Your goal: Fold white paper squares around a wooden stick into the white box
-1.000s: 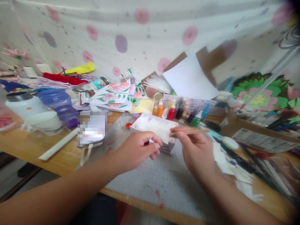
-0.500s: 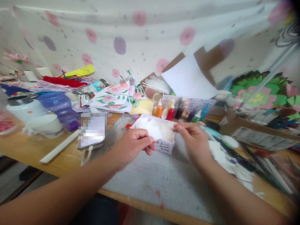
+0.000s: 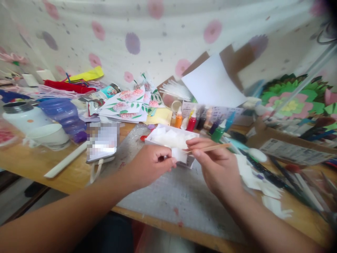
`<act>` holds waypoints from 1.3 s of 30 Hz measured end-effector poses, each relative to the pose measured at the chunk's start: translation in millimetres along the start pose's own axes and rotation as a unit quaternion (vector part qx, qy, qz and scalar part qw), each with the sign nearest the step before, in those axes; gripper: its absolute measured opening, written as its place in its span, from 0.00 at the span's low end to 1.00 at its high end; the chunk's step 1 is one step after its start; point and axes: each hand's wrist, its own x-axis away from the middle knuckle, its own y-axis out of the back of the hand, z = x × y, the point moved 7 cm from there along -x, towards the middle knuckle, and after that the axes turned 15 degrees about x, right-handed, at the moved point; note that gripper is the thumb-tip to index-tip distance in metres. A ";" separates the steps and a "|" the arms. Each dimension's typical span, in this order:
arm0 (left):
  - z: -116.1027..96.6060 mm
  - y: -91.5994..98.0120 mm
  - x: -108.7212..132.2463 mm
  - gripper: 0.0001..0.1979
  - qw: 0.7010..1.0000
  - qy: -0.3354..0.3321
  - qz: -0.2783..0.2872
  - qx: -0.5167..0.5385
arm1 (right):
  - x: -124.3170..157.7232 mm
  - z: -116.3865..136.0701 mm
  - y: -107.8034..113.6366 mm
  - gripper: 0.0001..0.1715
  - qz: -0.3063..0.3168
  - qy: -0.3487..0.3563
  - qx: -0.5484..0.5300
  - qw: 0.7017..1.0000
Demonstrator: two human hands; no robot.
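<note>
**Head view: left hand point(image 3: 152, 163) and right hand point(image 3: 216, 165) met at a shallow white cardboard box point(image 3: 158, 138)**

The left hand's grip was closed. Thumb and fingertips pinched a small white paper piece point(image 3: 177, 154), held just at the near edge of the box and above the grey gridded cutting mat point(image 3: 168, 196). A light fingertip pinch of this kind probably suited so flimsy a piece, leaving most of it free and in sight.

The right hand's grip was clamped on a thin wooden stick point(image 3: 213, 148), taken between thumb and forefinger much as a pen is. The stick lay nearly level, with its short end towards the paper piece and its long end out to the right. The short hold likely gave fine control of the working end. Blur hid whether that end touched the paper.

The box sat at the far edge of the mat, within easy reach of both hands, and held more white pieces. Just behind it small dye bottles stood upright with caps on: an orange one point(image 3: 178, 120), a red one point(image 3: 192, 122) and a green one point(image 3: 218, 133).

A phone point(image 3: 102, 142) lay left of the mat on the wooden surface point(image 3: 39, 165). Loose white paper scraps point(image 3: 252, 179) lay just right of the right hand. A blue plastic bottle point(image 3: 63, 114) stood well apart at the left.
</note>
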 end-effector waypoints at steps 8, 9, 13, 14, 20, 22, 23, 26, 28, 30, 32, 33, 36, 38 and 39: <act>-0.9 -5.5 1.5 0.09 0.971 -0.051 0.016 0.233 | 9.0 14.4 -0.2 0.14 -0.018 0.070 0.000 0.997; -0.7 -4.8 2.4 0.09 0.967 -0.059 0.017 0.249 | 9.0 14.8 -0.3 0.14 -0.016 0.069 -0.007 0.997; -2.2 0.0 6.4 0.08 0.958 -0.086 0.014 0.273 | 8.3 18.6 -2.0 0.12 0.009 0.069 -0.003 0.998; -2.9 1.3 7.2 0.09 0.960 -0.089 0.011 0.266 | 8.3 20.3 -2.3 0.12 0.014 0.073 0.004 0.997; -5.5 5.6 8.5 0.09 0.973 -0.079 -0.006 0.216 | 7.9 21.8 -2.4 0.12 0.033 0.068 -0.041 0.996; -5.0 5.4 7.9 0.07 0.976 -0.067 -0.006 0.207 | 7.4 20.8 -1.2 0.13 0.029 0.072 -0.059 0.995; -4.6 5.1 7.6 0.06 0.977 -0.061 -0.006 0.206 | 7.1 21.2 -0.7 0.13 0.027 0.079 -0.060 0.995; -3.3 2.7 7.0 0.04 0.974 -0.047 0.004 0.222 | 5.9 25.7 -0.5 0.13 0.034 0.099 -0.037 0.994; -2.7 0.7 7.1 0.04 0.969 -0.044 0.016 0.241 | 4.9 30.2 -0.7 0.13 0.042 0.104 -0.010 0.994; -1.5 -1.3 7.4 0.05 0.964 -0.039 0.029 0.260 | 4.1 35.2 -1.3 0.12 0.054 0.107 0.013 0.993; 0.4 -3.1 7.8 0.06 0.959 -0.027 0.041 0.278 | 3.7 39.1 -1.8 0.12 0.064 0.107 0.026 0.992; 1.4 -4.0 8.0 0.06 0.957 -0.020 0.046 0.287 | 3.5 40.2 -2.1 0.12 0.068 0.106 0.032 0.992; 3.2 -5.6 8.1 0.07 0.949 -0.003 0.057 0.311 | 3.3 41.9 -2.2 0.13 0.076 0.105 0.044 0.991; 3.0 -6.1 8.1 0.07 0.946 0.002 0.062 0.317 | 3.2 42.7 -2.3 0.13 0.081 0.107 0.051 0.990; 2.9 -6.2 8.1 0.06 0.946 0.003 0.064 0.318 | 3.1 43.1 -2.5 0.13 0.083 0.108 0.055 0.989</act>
